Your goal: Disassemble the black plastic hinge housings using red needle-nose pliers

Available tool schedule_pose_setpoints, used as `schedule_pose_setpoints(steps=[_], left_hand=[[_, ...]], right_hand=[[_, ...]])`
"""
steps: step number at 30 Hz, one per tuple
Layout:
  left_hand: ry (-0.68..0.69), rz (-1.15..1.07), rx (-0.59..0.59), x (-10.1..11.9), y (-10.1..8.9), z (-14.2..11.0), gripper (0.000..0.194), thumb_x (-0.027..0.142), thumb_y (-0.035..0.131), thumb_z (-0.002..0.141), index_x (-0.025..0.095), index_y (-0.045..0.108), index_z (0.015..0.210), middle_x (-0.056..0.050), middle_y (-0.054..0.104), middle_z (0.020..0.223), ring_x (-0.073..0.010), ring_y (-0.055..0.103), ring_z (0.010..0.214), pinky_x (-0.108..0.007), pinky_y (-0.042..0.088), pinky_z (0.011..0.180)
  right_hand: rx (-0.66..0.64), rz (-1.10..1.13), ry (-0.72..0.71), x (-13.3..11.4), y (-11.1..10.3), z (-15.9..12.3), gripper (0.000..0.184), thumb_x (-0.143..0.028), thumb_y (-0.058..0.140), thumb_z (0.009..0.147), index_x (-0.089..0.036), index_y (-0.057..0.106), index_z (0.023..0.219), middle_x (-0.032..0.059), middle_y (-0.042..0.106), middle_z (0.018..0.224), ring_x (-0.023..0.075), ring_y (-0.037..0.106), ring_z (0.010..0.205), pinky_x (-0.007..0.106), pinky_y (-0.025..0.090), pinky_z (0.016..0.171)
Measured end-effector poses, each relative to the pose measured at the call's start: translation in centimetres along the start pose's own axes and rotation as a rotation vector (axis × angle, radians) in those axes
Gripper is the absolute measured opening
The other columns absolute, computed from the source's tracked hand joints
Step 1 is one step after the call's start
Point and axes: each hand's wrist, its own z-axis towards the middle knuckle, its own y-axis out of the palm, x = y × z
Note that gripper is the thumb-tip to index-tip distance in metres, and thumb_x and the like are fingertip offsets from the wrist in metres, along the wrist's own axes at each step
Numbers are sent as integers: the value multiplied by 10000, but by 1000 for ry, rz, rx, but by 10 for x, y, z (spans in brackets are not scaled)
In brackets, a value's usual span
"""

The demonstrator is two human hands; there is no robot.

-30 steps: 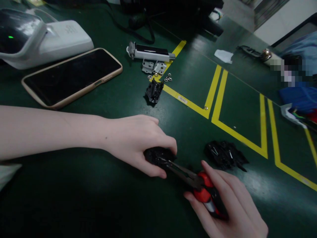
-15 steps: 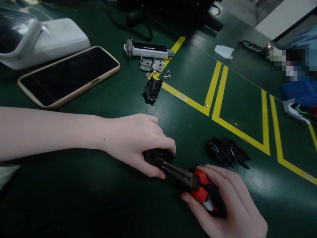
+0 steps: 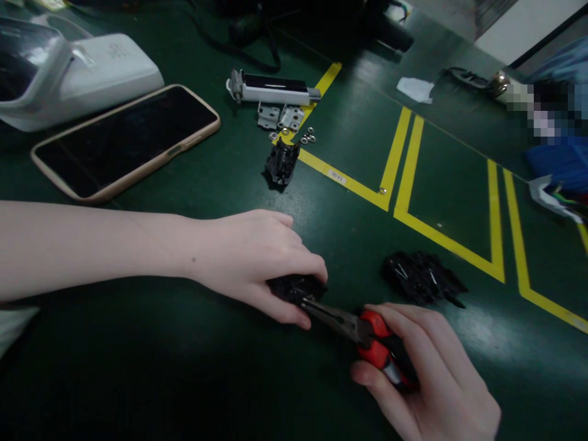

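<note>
While the left hand (image 3: pixel 271 251) is closed around a black part (image 3: pixel 298 286) low over the desk (image 3: pixel 184 367), the right hand (image 3: pixel 436 367) grips the red-handled pliers (image 3: pixel 367 337), whose tips reach that part; whether they pinch it cannot be told. The two hands are apart, the pliers bridging them. Just beyond the right hand, on the side toward the desk's far right edge, lies a glossy black cluster (image 3: pixel 422 277), the closest thing to its knuckles. A smaller black piece (image 3: pixel 282 162) sits beyond the left hand, and past it, farther toward the desk's far edge, come small metal rings (image 3: pixel 309 136), two metal brackets (image 3: pixel 280 116) and a white-and-black bar (image 3: pixel 275 89), all near or over the yellow tape (image 3: pixel 358 190). A phone (image 3: pixel 128 144) lies beyond the left forearm, with a white device (image 3: pixel 105 73) just behind it, cut off by the picture's left side. Close to the far right edge are a white scrap (image 3: pixel 414 90) and a dark cable (image 3: pixel 463 82). Most of the held part is hidden under the fingers, the handle ends are covered by the right palm, and the dark equipment (image 3: pixel 362 24) at the top is cropped and too dim to make out.
</note>
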Motion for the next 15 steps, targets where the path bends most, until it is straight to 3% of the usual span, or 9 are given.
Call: schedule_pose_setpoints(steps=[7,15], left_hand=[[-5,-14,-8,0,-1,0,386,453,695,875,177,647,1140,36,750,965,-138,673,787,-300,338,723],[0,-45,3,0,-2,-1,395,463,696,876,170,643,1137,31,750,962,-129,679,793,-292,354,716]], right_hand=[[13,32,13,0,-2,-2,353,-317,309,1025,-133,595,1119,117,630,1011,219,623,910,351,496,761],[35,14,111,1,-3,0,275,-207,369,978,-142,616,1079,104,643,1012,213,633,909,356,502,797]])
